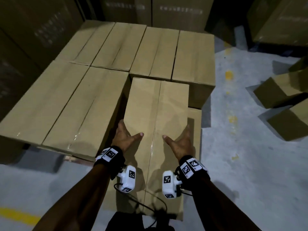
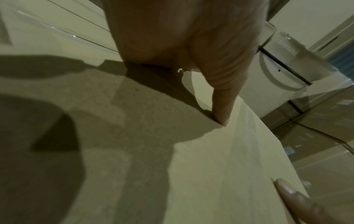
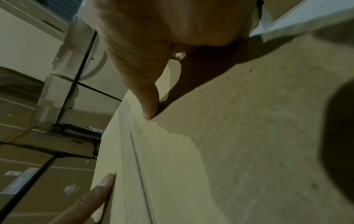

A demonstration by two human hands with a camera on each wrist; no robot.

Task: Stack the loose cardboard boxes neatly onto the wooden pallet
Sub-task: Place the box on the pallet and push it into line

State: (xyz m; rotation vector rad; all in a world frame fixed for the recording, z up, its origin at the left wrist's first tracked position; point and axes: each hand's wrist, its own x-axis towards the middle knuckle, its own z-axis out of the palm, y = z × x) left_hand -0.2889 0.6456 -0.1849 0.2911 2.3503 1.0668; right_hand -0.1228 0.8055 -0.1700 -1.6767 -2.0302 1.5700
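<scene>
While both hands clamp it | long box (image 1: 155,124) tilts toward pallet stack (image 1: 103,67) | left hand (image 1: 124,137), right hand (image 1: 180,140) — thumbs on top | stiff, bulky — hold the long sides.

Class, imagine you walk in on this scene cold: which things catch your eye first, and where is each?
First, the long cardboard box in the centre, held between the left hand and right hand, thumbs resting on its top. Behind it, the stacked boxes fill the left and middle. On the grey floor to the right lie loose boxes.
</scene>
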